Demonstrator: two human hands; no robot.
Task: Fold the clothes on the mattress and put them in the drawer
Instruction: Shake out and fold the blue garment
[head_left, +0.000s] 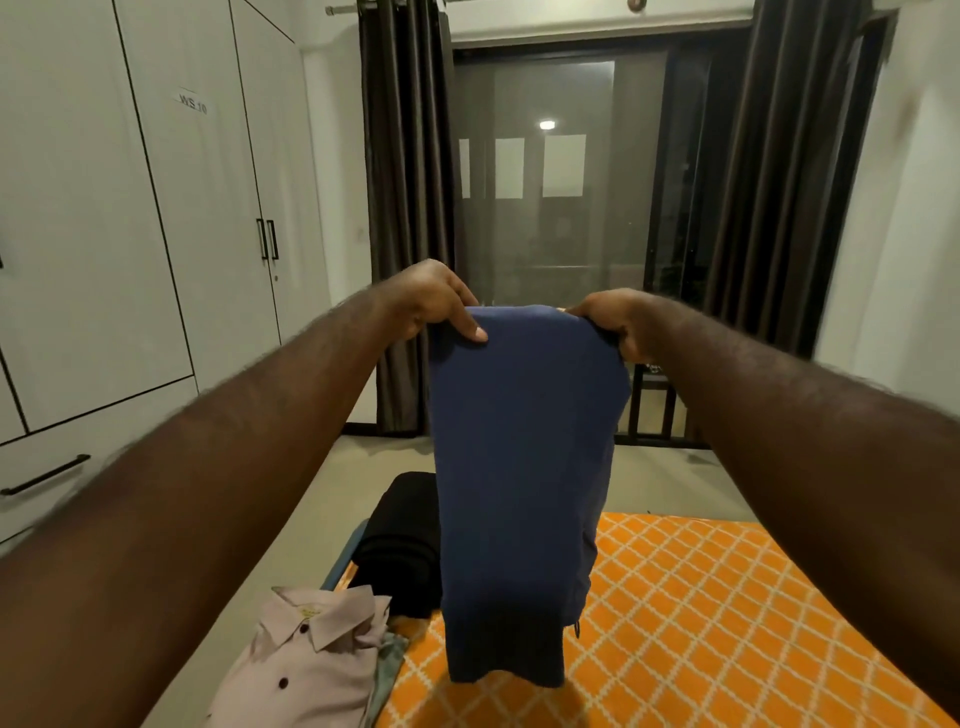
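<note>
Hanging in mid-air over the orange mattress (727, 623), the blue garment (519, 467) is held up by its top corners: left hand (436, 301) & right hand (618, 325) w/ fingers (470, 330) pinching the cloth. Black folded garment (405, 545) & pale pink shirt (306, 670) lie at mattress's left edge, near the wardrobe (130, 234).

Pink shirt (311, 670) cut off btm edge; black garment (400, 545) partly behind blue cloth (519, 467).
</note>
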